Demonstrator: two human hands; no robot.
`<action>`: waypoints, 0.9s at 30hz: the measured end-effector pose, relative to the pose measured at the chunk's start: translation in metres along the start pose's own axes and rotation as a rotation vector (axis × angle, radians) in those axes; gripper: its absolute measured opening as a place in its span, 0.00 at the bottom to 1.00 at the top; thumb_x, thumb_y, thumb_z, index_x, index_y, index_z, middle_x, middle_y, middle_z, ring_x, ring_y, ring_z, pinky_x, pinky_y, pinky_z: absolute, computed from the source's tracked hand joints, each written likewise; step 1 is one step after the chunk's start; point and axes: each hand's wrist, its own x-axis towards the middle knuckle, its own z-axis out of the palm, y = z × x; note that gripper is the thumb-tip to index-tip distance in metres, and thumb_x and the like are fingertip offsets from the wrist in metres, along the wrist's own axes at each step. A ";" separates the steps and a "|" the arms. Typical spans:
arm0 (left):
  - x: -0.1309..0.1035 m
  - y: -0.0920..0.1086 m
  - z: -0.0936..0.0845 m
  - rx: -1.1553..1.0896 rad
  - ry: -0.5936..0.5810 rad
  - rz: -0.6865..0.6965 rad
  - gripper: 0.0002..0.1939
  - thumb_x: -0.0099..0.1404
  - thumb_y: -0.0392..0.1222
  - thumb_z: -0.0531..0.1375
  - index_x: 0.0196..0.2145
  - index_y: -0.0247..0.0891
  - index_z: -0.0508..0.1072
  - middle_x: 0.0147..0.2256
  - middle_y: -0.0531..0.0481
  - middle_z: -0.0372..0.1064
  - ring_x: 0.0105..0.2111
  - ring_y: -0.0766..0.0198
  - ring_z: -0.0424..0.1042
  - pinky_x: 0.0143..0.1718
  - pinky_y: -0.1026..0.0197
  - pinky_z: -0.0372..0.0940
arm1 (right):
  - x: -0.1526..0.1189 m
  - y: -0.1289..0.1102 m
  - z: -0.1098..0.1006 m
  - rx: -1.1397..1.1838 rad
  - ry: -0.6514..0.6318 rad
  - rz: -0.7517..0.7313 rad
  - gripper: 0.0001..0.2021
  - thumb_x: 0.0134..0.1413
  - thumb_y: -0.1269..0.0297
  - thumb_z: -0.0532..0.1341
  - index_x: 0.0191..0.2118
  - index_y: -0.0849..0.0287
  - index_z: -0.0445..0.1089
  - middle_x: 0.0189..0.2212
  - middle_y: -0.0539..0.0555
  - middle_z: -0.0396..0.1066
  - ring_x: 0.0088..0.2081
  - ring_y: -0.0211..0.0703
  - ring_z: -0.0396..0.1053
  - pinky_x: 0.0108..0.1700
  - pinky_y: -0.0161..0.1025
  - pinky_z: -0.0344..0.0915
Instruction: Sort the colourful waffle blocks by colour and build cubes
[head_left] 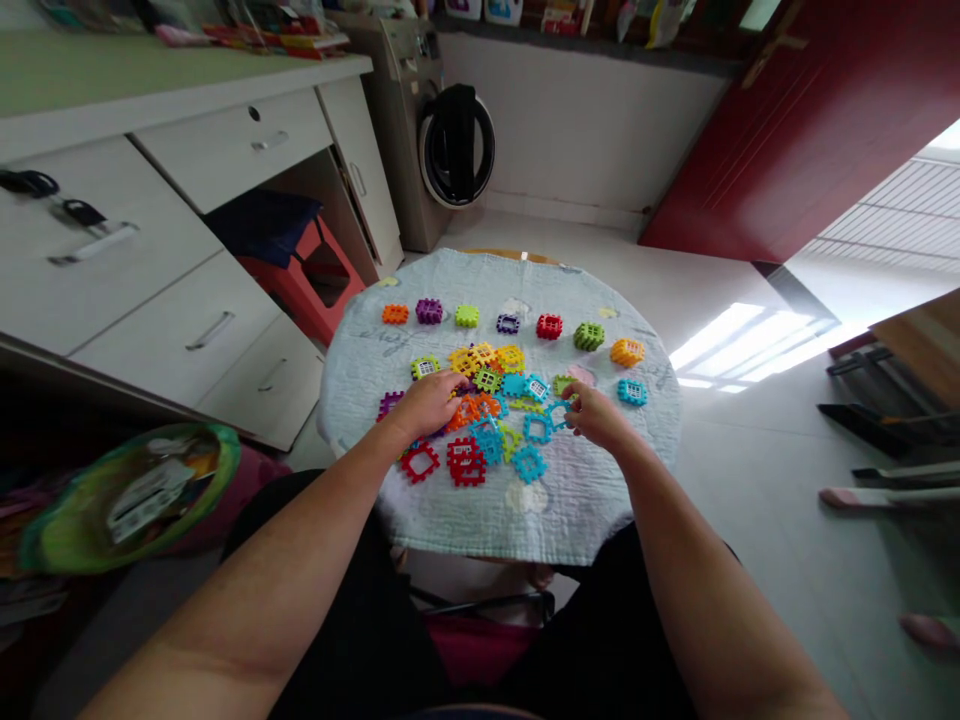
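Observation:
My left hand is at the left of a loose pile of plastic interlocking pieces, its fingers bunched and pointing down by the orange pieces. Whatever lies under those fingertips is hidden. On the pile's right side, my right hand has its fingers curled at the edge of a light blue square frame piece. A green piece lies just beyond its fingertips. Yellow pieces are at the back of the pile, and red pieces at the front.
Along the far side of the cloth-covered round table stand stacks sorted by colour, including a purple stack, red stack and yellow stack. A blue stack is at the right. Drawers and a bin flank the left.

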 end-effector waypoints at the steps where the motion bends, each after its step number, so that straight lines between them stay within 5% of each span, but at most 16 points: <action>1: -0.004 0.002 0.002 -0.008 -0.006 0.005 0.17 0.60 0.34 0.54 0.47 0.35 0.72 0.47 0.43 0.71 0.47 0.57 0.70 0.53 0.56 0.62 | 0.000 0.000 0.002 0.002 -0.011 0.035 0.17 0.45 0.78 0.56 0.44 0.58 0.62 0.24 0.45 0.63 0.22 0.34 0.64 0.26 0.33 0.62; 8: -0.047 0.024 0.019 -0.042 -0.028 0.072 0.15 0.60 0.41 0.59 0.46 0.38 0.72 0.46 0.44 0.70 0.49 0.55 0.67 0.54 0.54 0.61 | -0.015 0.011 0.014 -0.501 0.106 0.039 0.22 0.45 0.68 0.64 0.49 0.63 0.64 0.43 0.64 0.65 0.41 0.50 0.68 0.40 0.42 0.63; 14: -0.070 0.040 0.030 0.014 -0.022 0.058 0.28 0.54 0.50 0.65 0.51 0.39 0.68 0.51 0.42 0.65 0.51 0.51 0.63 0.54 0.51 0.59 | -0.018 0.017 0.017 -0.617 0.030 -0.193 0.31 0.45 0.75 0.61 0.58 0.56 0.61 0.54 0.62 0.58 0.50 0.52 0.61 0.50 0.44 0.56; 20: -0.067 0.043 0.049 0.120 -0.046 0.062 0.40 0.45 0.51 0.69 0.54 0.40 0.64 0.52 0.41 0.61 0.52 0.46 0.59 0.56 0.49 0.56 | -0.012 0.019 0.011 -0.627 0.060 -0.188 0.25 0.41 0.67 0.65 0.50 0.63 0.66 0.48 0.63 0.63 0.48 0.53 0.60 0.51 0.46 0.55; 27: -0.052 0.036 0.050 0.069 -0.076 0.089 0.23 0.52 0.40 0.62 0.47 0.37 0.67 0.46 0.41 0.65 0.48 0.50 0.64 0.52 0.50 0.60 | -0.019 -0.004 0.026 -0.477 0.073 -0.378 0.22 0.45 0.64 0.63 0.49 0.61 0.65 0.43 0.57 0.64 0.46 0.48 0.61 0.51 0.43 0.58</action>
